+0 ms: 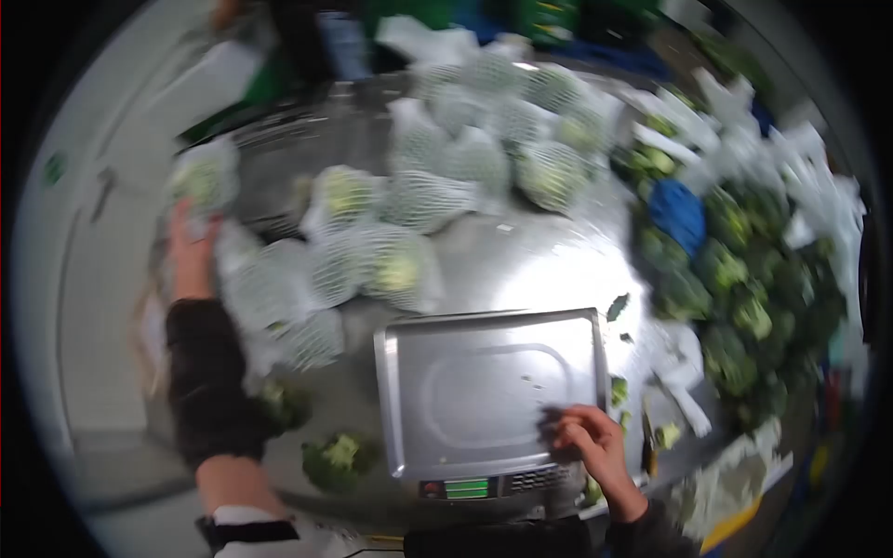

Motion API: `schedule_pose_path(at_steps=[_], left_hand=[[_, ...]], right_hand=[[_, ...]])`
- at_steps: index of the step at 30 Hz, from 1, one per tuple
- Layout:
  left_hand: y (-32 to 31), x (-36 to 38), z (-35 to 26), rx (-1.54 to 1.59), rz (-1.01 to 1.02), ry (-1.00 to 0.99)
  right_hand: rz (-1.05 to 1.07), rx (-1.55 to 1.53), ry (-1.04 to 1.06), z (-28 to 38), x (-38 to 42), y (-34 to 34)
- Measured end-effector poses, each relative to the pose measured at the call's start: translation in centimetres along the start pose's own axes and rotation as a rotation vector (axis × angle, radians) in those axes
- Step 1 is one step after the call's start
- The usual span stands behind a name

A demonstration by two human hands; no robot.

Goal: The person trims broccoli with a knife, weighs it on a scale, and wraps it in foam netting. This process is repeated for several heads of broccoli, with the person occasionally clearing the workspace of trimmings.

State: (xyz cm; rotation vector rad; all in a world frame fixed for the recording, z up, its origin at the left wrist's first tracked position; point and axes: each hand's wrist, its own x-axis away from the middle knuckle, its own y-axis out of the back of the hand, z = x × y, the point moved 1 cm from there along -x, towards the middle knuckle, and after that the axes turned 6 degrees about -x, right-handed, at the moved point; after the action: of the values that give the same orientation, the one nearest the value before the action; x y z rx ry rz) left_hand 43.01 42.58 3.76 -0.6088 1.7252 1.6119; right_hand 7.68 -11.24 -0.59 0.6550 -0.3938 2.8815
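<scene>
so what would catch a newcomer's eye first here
Probably the shiny steel scale pan at bottom centre, with the right hand resting on its near right corner. Behind it a heap of broccoli in white net sleeves spreads over the metal table, where the left hand reaches one at the far left. Bare broccoli heads pile up on the right.

Netted broccoli heads (484, 139) are piled toward the far edge of the steel bench (521, 260); bare broccoli heads (744, 307) are heaped along its right edge, with a blue cloth (677, 214) among them; two loose bare florets (339, 458) lie by the near edge
</scene>
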Motion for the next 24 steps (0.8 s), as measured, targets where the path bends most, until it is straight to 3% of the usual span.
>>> schedule_pose_path(at_steps=[1, 2, 6, 13, 17, 18, 19, 20, 21, 22, 24], left_hand=[[-0.9, -0.7, 2.3, -0.197, 0.144, -0.154], [-1.6, -3.5, 1.0, 0.170, 0.395, 0.218], [-9.7, -5.2, 11.1, 0.208, 0.439, 0.142], [-9.5, -5.6, 12.8, 0.183, 0.484, 0.117], [-9.9, -3.9, 14.2, 0.238, 0.457, 0.090], [-13.0, -4.3, 20.1, 0.117, 0.413, 0.097], [-12.4, -3.3, 19.6, 0.120, 0.401, 0.091], [-10.8, -1.5, 16.8, 0.408, 0.317, 0.164], [-8.4, 0.1, 13.5, 0.698, 0.227, 0.230], [-1.9, 0.1, 3.3, 1.307, 0.341, 0.841], [-0.6, 2.9, 1.9, 1.285, 0.377, 0.852]], right_hand=[[-0.042, -0.049, -0.031, -0.1, 0.1, 0.3], [-0.063, -0.106, -0.047, 0.1, 0.2, 0.4], [-0.124, -0.032, -0.040, -0.7, -0.1, 1.0], [-0.244, 0.010, 0.060, 0.6, 0.4, 3.8], [-0.585, 0.152, 0.329, 0.7, 1.7, 11.6], [-0.746, 0.437, 0.359, 1.1, 2.7, 14.5], [-0.900, 0.723, 0.381, 1.6, 4.1, 18.0], [-1.016, 0.873, 0.587, 1.5, 5.1, 22.2], [-1.183, 1.027, 0.604, 1.7, 6.5, 26.5], [-1.353, 1.178, 0.612, 2.0, 8.0, 30.3], [-1.586, 1.150, 0.496, 3.8, 9.5, 35.1]])
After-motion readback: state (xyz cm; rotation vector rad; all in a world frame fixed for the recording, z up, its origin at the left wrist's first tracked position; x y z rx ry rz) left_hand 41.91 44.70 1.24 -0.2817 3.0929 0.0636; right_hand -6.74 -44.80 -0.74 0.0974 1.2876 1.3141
